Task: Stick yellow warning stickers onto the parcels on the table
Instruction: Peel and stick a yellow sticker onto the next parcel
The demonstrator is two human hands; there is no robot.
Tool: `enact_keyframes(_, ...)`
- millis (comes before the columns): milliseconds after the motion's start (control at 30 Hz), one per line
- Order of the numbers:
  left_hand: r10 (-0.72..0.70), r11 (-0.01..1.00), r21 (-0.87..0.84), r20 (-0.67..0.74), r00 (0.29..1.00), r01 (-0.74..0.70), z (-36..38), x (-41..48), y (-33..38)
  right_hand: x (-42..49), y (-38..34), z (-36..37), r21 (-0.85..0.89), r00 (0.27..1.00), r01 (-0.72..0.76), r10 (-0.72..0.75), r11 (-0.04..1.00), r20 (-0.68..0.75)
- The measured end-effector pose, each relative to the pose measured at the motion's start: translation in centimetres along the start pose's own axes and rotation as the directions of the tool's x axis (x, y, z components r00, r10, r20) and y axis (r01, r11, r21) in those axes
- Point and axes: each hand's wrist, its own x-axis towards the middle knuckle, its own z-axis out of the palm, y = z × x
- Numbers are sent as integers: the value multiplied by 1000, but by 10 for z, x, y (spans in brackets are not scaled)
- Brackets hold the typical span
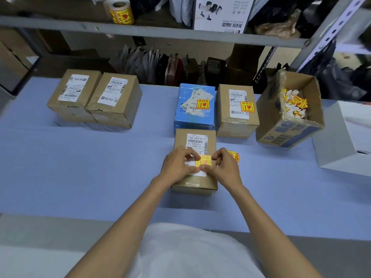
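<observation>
The square yellow warning sticker sits directly between both hands, over the white label of the small brown cardboard parcel. The left hand and the right hand pinch its opposite side edges with curled fingers. It perhaps already touches the label.

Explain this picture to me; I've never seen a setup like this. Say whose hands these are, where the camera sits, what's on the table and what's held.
There is no machine here. These are a person's two bare hands, filmed by one camera worn on the head and looking down. The left hand and right hand both pinch a yellow sticker over the nearest parcel. On the table stand a blue parcel and a brown parcel, both already stickered. Two plain parcels at the left have no sticker yet. An open carton at the right holds sticker scraps.
</observation>
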Motion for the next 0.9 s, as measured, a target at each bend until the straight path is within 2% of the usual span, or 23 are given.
enact_keyframes(167,-10,1000,1,-20,1000,10,-1,-1,-4,-3,8,-3,81,996,90,-92,993,21)
enact_keyframes(333,-49,998,19,-125,991,52,-1,-1,-2,-5,-1,-2,-15,987,160,-160,987,26)
enact_keyframes(433,-44,996,69,-113,993,52,-1,0,0,-4,-4,2,-80,984,178,-177,981,25)
enact_keyframes(633,-20,999,49,-64,998,23,-5,6,-5,-1,-5,-9,1,986,134,-133,991,99)
enact_keyframes(700,-29,1000,2,-72,997,29,-6,9,-7,-1,-9,-10,-37,985,143,-139,989,105)
enact_keyframes(800,-77,977,-206,-82,994,59,-11,12,-4,-2,-25,-6,-117,977,209,-204,971,53)
enact_keyframes(900,-71,948,-310,1,997,67,-27,11,7,-3,-45,-4,-91,955,298,-295,950,38)
